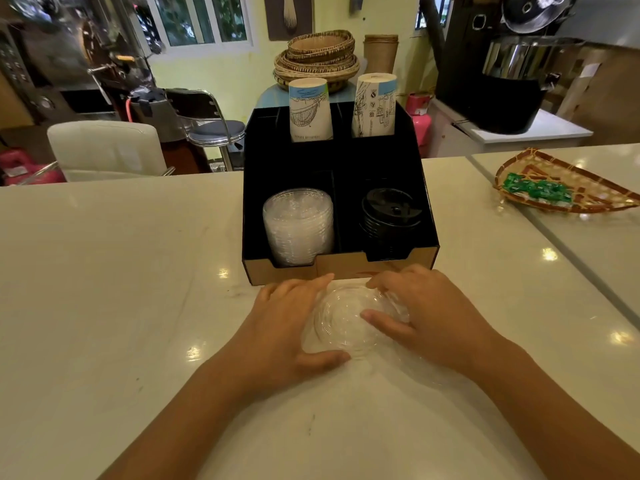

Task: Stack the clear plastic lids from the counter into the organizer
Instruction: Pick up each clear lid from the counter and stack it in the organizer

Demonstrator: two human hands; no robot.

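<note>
Clear plastic lids point(341, 323) lie on the white counter just in front of the black organizer point(426, 206). My left hand point(287, 327) wraps their left side, thumb along the near rim. From the right, my right hand point(426, 317) covers them, thumb resting on top. Both hands grip the lids together. Inside the organizer's front left compartment stands a stack of clear lids point(298, 226). Its front right compartment holds black lids point(391, 216).
Two stacks of printed paper cups point(310, 109) point(375, 105) stand in the organizer's back compartments. A woven tray with green wrapped sweets point(561, 183) sits on the counter at the far right. A seam in the counter runs diagonally on the right.
</note>
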